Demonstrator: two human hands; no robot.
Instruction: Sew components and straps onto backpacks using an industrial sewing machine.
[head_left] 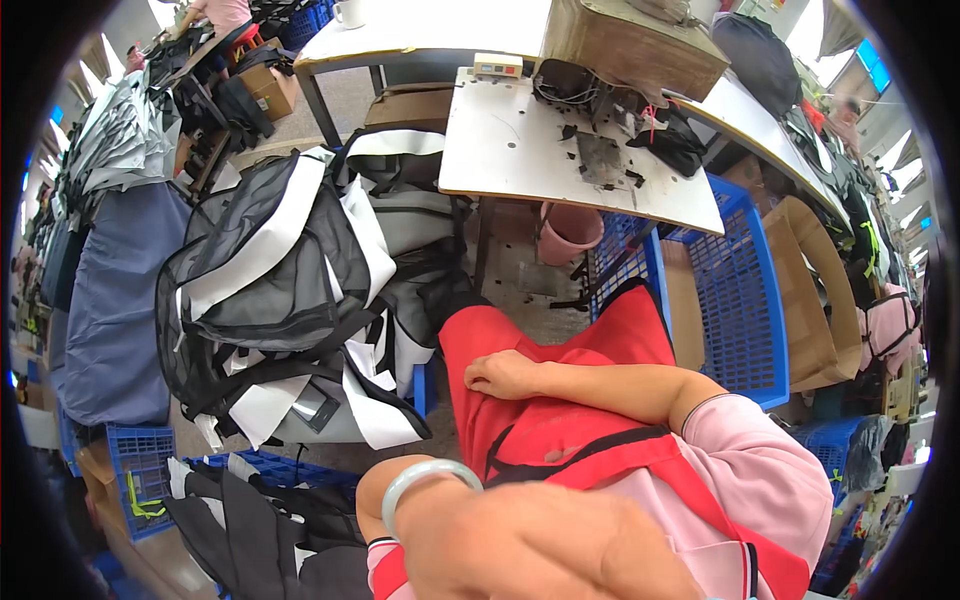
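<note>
My left hand point(540, 535) is raised close to the camera at the lower middle, with a pale bangle point(430, 472) round its wrist. It is large and blurred, and its fingertips cannot be made out. My right hand point(503, 375) rests on the red apron point(580, 400) over my lap. Its fingers are curled in, and nothing shows in them. To the left lies a big heap of black mesh pieces point(270, 265) with white strips point(265, 235), apart from both hands.
Ahead stands a white worktable point(480, 150) with a machine point(640, 50) and black scraps on it. A pink bin point(568, 235) sits below. Blue crates point(740, 290) and a cardboard box point(815, 300) are at the right. Dark cut pieces point(250, 540) fill the lower left.
</note>
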